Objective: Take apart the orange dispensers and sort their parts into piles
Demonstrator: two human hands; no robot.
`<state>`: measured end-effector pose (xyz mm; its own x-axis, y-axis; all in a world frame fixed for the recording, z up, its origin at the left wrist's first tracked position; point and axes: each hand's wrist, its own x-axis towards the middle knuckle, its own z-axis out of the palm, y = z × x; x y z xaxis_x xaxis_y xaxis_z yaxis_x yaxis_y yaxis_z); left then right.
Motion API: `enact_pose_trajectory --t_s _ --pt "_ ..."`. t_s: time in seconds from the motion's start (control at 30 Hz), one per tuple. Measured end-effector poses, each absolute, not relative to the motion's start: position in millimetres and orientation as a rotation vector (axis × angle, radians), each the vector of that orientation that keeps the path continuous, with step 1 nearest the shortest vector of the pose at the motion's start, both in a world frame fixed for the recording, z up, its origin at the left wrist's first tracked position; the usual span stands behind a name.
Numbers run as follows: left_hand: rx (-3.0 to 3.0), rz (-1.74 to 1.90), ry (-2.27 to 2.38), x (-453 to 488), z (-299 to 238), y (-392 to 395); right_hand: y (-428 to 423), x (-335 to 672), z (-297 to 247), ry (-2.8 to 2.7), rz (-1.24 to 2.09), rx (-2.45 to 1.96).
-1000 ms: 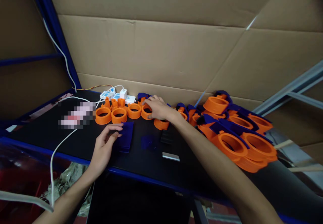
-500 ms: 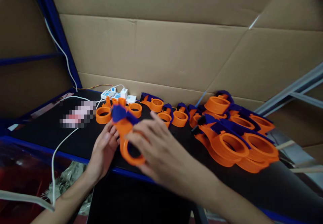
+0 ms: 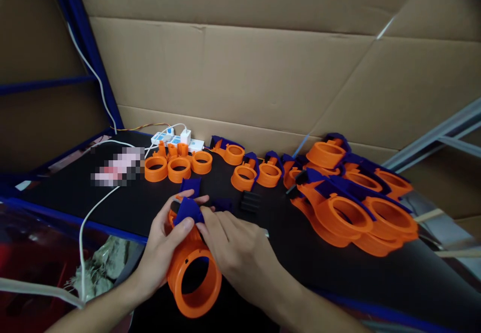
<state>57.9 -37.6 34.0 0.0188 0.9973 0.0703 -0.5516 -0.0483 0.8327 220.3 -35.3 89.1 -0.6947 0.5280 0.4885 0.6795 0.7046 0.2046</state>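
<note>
My left hand (image 3: 160, 245) grips an orange and blue tape dispenser (image 3: 195, 288) by its head, thumb on the blue piece at its top. The dispenser's big round ring points down toward me, over the table's front edge. Closed in around the same head from the other side is my right hand (image 3: 240, 245), its fingertips pressed against the blue piece; they hide part of it. Just beyond my fingers a loose blue part (image 3: 191, 187) lies on the black table. Black ribbed pieces (image 3: 250, 202) rest a little beyond my right hand.
Several orange ring parts (image 3: 156, 169) stand at the back left, before a white power strip (image 3: 197, 145) with cables. Blue and orange dispensers (image 3: 345, 218) are piled on the right; more line the back. A cardboard wall (image 3: 240, 77) closes the far side. A white cable (image 3: 80, 238) hangs at left.
The dispenser has come nearer to me and turned, its ring now facing me. My right hand has moved from the ring up to the head, and my left hand has closed on it.
</note>
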Motion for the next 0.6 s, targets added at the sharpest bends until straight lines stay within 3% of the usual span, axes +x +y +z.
enact_pose_trajectory --t_s 0.6 --pt "0.758 1.497 0.778 63 31 -36 -37 211 71 -2.464 -0.549 -1.072"
